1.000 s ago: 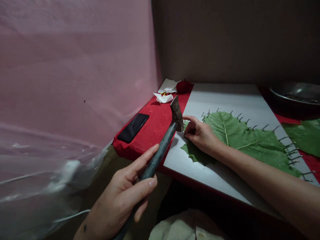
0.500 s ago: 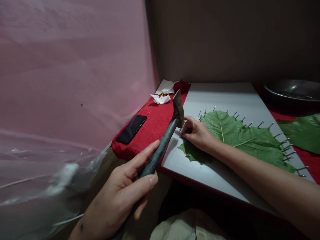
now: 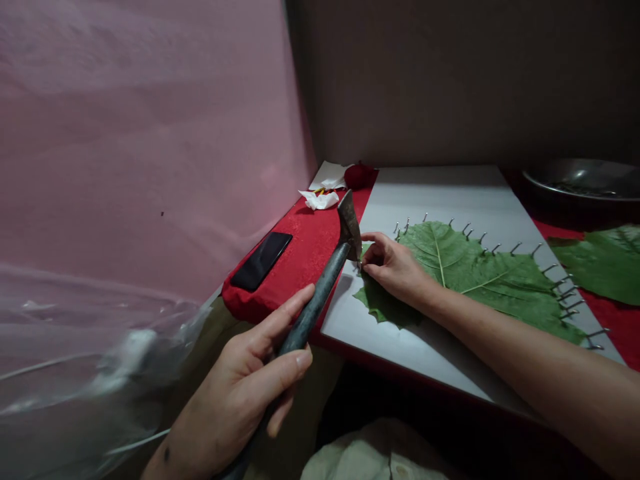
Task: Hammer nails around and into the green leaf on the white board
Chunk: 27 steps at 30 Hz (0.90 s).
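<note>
My left hand (image 3: 250, 380) is wrapped round the dark handle of a hammer (image 3: 320, 290), whose worn metal head is just left of my right fingers. My right hand (image 3: 395, 267) pinches a small nail (image 3: 359, 265) at the left edge of a big green leaf (image 3: 445, 257); the fingers hide most of the nail. The leaf lies on a white board (image 3: 440, 190), with several nails (image 3: 517, 248) standing along its far and right edges. Part of the leaf is hidden under my right hand and forearm.
A black phone (image 3: 261, 261) lies on the red cloth (image 3: 305, 233) at left. Crumpled tissue (image 3: 320, 200) and a dark red round thing (image 3: 357, 176) sit behind it. A metal bowl (image 3: 585, 180) and another leaf (image 3: 607, 267) are at right. Pink sheeting (image 3: 150, 133) hangs at left.
The hammer head has shifted slightly down and left, close beside the nail. My right hand keeps its pinch at the leaf's edge. The whole view has moved a little.
</note>
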Motion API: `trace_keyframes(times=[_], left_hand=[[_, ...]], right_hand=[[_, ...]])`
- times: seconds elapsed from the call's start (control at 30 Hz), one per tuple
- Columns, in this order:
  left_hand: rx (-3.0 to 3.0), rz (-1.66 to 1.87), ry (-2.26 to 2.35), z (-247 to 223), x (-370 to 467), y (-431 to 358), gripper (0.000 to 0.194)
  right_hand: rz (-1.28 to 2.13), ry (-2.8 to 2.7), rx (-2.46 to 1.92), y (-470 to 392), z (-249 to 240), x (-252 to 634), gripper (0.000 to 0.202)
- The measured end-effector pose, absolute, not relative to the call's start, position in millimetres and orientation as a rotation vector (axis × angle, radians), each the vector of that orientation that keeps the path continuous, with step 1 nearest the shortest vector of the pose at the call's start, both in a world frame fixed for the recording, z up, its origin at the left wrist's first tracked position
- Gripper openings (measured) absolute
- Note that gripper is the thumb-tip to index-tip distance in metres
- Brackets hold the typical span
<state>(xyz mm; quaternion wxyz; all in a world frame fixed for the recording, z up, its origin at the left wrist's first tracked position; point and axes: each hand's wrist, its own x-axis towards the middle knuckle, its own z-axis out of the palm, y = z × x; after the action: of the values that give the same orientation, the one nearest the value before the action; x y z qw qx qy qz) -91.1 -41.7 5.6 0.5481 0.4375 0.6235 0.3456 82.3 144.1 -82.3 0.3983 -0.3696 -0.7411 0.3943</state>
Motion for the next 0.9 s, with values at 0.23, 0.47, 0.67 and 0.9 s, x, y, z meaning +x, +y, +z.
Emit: trace_keyframes(times=[0.23,0.47,0.67,0.9], left_hand=[[1.051,0.804,1.463,6,-91,-42,0.064],[1.078,0.776,1.477,10,-89,-41,0.064],[1.074,0.699,1.503,18,-92,-39,0.066],[1.141,0.802,1.509,20,-87,-41,0.062]], right_hand=[[1.080,-1.805,-0.955,147,-82,81,0.050],[1.102,-1.812,-0.994,148,-82,81,0.051],[1.090,-1.826,-1.009,145,-78,82,0.049],[1.040,-1.837,-1.027,146,-77,81,0.045]])
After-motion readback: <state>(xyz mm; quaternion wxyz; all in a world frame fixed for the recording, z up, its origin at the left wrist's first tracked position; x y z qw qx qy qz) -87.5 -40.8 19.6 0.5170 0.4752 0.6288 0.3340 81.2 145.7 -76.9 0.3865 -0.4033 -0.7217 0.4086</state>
